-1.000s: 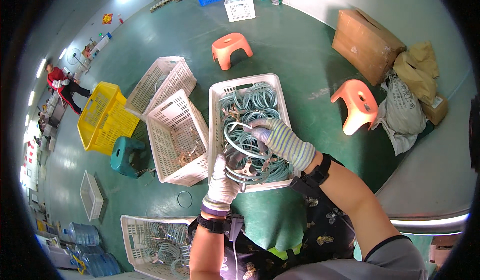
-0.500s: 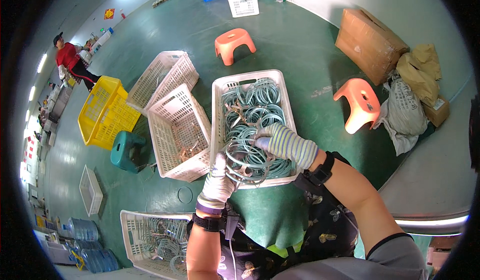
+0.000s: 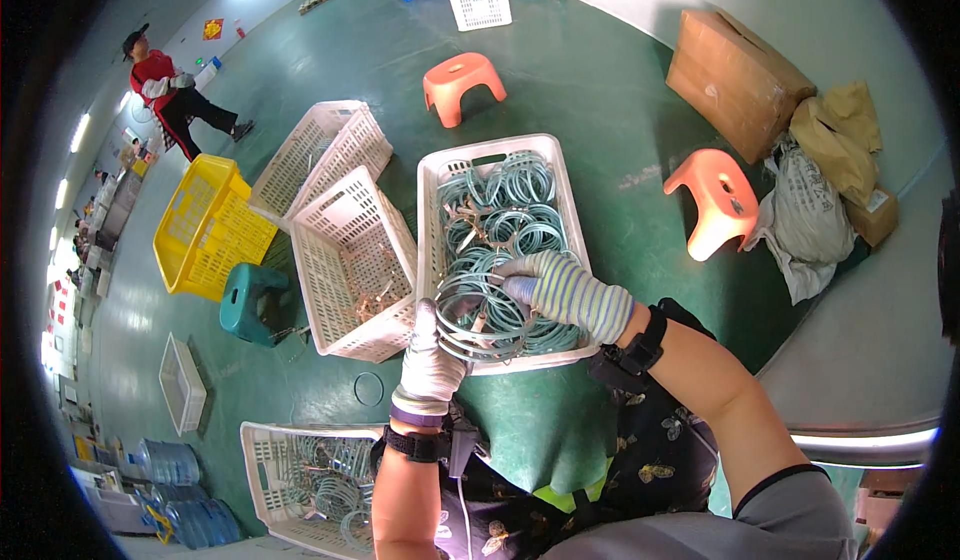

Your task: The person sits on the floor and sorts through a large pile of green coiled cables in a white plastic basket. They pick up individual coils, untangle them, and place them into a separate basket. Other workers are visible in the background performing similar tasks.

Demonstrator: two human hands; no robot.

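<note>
Gloved left hand (image 3: 430, 368) holding teal rings (image 3: 500, 343), right hand (image 3: 568, 295) touching them, grip unclear, white crate (image 3: 428, 215) beneath both, green floor (image 3: 625, 225) around, orange stool (image 3: 717, 188) to the hands' right, pale wall (image 3: 830, 25) beyond

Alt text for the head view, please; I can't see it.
The gloved left hand and right hand handle rings over the near end of a white crate holding many more. A white basket stands to its left, an orange stool to its right.

Striped gloves (image 3: 580, 300), teal-grey rings (image 3: 485, 262)
</note>
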